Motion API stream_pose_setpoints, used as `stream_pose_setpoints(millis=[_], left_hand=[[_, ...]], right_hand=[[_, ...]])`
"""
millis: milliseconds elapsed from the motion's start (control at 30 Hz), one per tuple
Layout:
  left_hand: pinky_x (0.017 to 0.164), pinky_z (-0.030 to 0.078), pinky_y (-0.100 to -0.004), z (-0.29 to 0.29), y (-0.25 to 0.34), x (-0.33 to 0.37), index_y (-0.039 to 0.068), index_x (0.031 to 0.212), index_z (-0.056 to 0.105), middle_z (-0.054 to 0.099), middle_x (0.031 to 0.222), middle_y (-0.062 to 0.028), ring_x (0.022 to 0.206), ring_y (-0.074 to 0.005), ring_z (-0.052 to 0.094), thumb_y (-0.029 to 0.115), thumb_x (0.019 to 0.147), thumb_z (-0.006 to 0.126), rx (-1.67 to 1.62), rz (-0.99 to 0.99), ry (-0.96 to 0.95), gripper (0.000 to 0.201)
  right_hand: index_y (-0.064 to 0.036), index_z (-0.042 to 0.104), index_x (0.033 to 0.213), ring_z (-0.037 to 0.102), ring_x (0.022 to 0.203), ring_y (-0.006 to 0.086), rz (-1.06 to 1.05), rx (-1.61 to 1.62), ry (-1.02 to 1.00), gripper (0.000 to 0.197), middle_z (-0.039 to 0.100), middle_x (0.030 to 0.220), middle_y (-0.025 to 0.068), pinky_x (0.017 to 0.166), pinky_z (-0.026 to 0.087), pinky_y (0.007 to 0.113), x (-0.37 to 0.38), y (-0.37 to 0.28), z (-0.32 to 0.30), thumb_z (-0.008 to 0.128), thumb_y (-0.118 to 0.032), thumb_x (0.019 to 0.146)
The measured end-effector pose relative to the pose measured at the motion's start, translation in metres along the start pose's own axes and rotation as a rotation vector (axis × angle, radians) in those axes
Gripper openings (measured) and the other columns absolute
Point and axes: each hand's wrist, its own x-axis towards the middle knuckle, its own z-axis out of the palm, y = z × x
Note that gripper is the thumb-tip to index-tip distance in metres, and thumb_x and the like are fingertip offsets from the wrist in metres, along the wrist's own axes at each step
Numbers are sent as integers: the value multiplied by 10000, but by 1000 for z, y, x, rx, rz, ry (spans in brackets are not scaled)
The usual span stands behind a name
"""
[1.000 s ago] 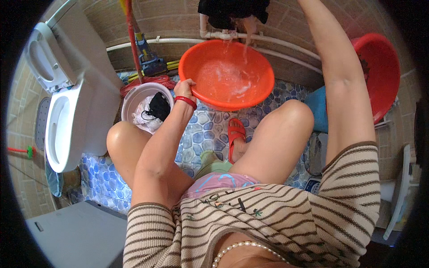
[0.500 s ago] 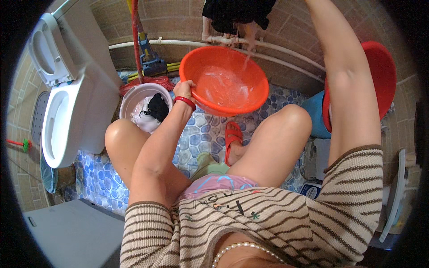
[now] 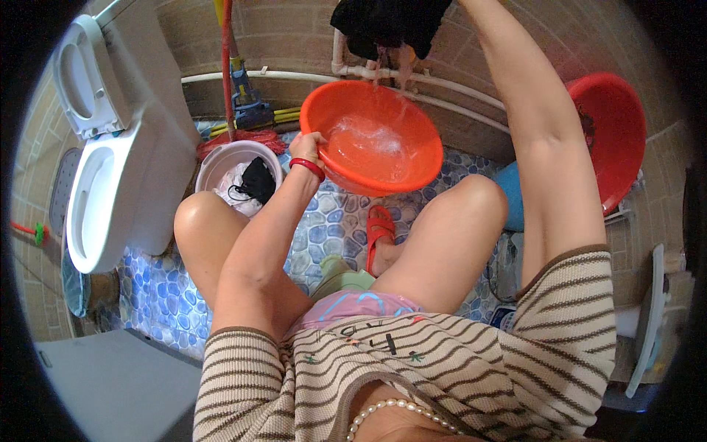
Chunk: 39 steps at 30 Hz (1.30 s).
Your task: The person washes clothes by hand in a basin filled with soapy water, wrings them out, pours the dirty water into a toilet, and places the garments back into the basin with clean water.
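My left hand is closed on the left rim of an orange plastic basin, its fingers curled over the edge. Shallow water lies in the basin. Above its far side hangs a dark, wet cloth, cut off by the upper edge of the picture, and water streams from it into the basin. My right arm reaches up to the top edge beside the cloth. The right hand itself is outside the picture, so its grip is hidden.
Left of the basin stands a pale bucket with light and black clothes inside. A mop with red strands leans behind it. A white toilet is at far left. On the right, a red basin rests near a blue bucket. White pipes run along the wall.
The dark cloth hangs slightly lower, and more water falls from it in wider streams. My right arm has swung a little left. The left hand keeps its hold on the orange basin.
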Motion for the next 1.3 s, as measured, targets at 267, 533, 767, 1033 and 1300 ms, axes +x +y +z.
stream_pose_setpoints(millis=[267,533,767,1033,1300], left_hand=[[693,486,-356,-18,-4,-6,-1,858,535,555,841,-89,758,-246,547,-134,561,479,-137,-13,-39,330],[847,477,-369,-113,34,-23,-9,1099,516,587,1012,-129,910,-284,579,-135,570,436,-132,126,-174,549],[936,442,-405,-168,94,-50,26,1197,477,560,1137,-132,1036,-290,545,-115,583,433,-110,334,-147,631],[949,428,-401,-135,85,-29,0,1155,486,553,1145,-140,1052,-302,531,-133,584,457,-294,300,-113,586],[1010,357,-489,-199,108,-75,-6,1132,508,547,1165,-153,1134,-336,482,-116,590,441,-438,175,102,557]], right_hand=[[31,621,717,625,697,328,66,553,123,441,605,718,245,622,474,417,-47,72,37,553,-394,814],[-35,618,857,593,791,344,-241,371,143,233,602,826,170,671,462,405,-198,86,65,490,-228,883],[-39,632,928,606,777,343,-26,499,54,263,622,824,176,683,475,384,-208,120,71,519,-269,865],[-56,652,926,618,705,344,246,716,-72,313,624,700,173,644,471,376,-197,120,106,507,-324,854],[-32,635,859,590,735,373,-9,559,55,298,608,775,203,642,459,404,-195,79,101,515,-304,844]])
